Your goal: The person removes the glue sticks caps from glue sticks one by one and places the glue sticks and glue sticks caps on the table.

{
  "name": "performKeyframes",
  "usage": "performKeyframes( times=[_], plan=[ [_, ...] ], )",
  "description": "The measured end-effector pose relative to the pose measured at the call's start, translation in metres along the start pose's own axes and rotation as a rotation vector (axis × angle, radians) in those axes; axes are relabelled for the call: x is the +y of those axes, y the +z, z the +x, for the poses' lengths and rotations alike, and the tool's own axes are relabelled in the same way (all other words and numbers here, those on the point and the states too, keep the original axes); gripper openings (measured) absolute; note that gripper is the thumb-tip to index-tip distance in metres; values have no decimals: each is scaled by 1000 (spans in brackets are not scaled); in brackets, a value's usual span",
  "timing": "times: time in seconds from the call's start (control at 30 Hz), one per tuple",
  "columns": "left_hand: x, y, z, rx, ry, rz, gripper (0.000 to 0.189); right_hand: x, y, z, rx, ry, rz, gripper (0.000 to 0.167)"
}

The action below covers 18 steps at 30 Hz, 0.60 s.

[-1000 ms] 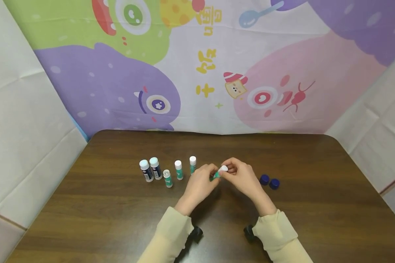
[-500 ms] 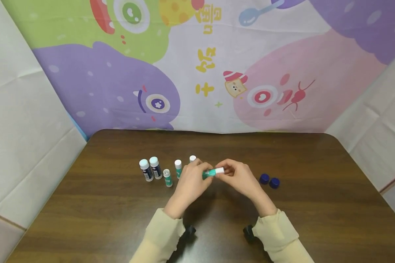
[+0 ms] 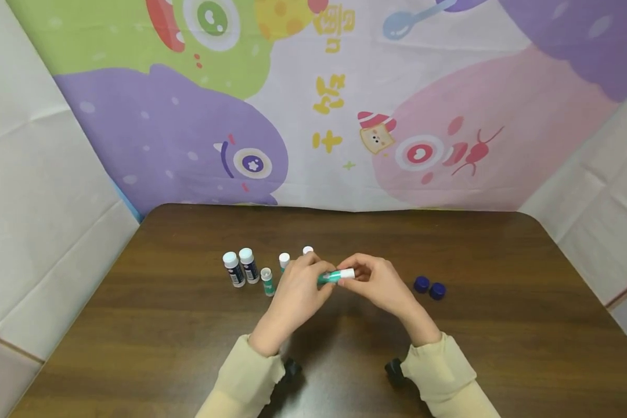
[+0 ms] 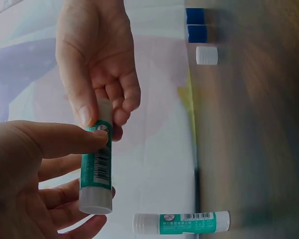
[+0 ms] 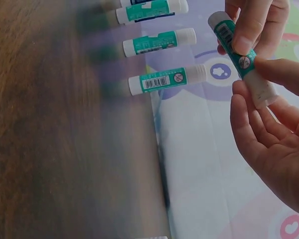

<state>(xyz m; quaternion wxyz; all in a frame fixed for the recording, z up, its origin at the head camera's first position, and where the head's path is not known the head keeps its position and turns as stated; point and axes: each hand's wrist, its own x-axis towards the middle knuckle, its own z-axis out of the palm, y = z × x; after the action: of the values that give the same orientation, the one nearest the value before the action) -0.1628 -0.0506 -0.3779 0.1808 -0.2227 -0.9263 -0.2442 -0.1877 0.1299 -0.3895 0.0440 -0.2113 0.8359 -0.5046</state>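
A green glue stick (image 3: 330, 277) with a white cap end (image 3: 347, 273) lies nearly level between both hands, above the table. My left hand (image 3: 299, 288) pinches its green body between thumb and fingers. My right hand (image 3: 381, 285) pinches the white end, its thumb by the edge of the green label (image 5: 245, 61). To the left, an uncapped green glue stick (image 3: 268, 283) stands upright. Two more green glue sticks stand behind my left hand, partly hidden in the head view; the right wrist view shows one's label (image 5: 163, 79) whole.
Two dark blue glue sticks with pale tops, one at the far left (image 3: 234, 270), stand upright side by side. Two blue caps (image 3: 421, 284) lie right of my right hand. The left wrist view shows a white cap (image 4: 207, 56) near them. A printed cloth (image 3: 324, 186) hangs behind the table.
The held glue stick has swung from tilted to nearly level and shifted slightly left. My left hand has moved left, covering more of the standing glue sticks. My right hand still grips the white end.
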Motion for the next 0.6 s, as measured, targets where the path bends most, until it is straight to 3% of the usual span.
performKeyframes(
  times=[0.3,0.6],
  plan=[
    [-2,-3,1,-59,-7,-22,14,-2,-2,-2,-50,-35,-13,13],
    [-4,-8,1,-142,-10,-56,14,-5,-1,-4,-83,4,-15,12]
  ],
)
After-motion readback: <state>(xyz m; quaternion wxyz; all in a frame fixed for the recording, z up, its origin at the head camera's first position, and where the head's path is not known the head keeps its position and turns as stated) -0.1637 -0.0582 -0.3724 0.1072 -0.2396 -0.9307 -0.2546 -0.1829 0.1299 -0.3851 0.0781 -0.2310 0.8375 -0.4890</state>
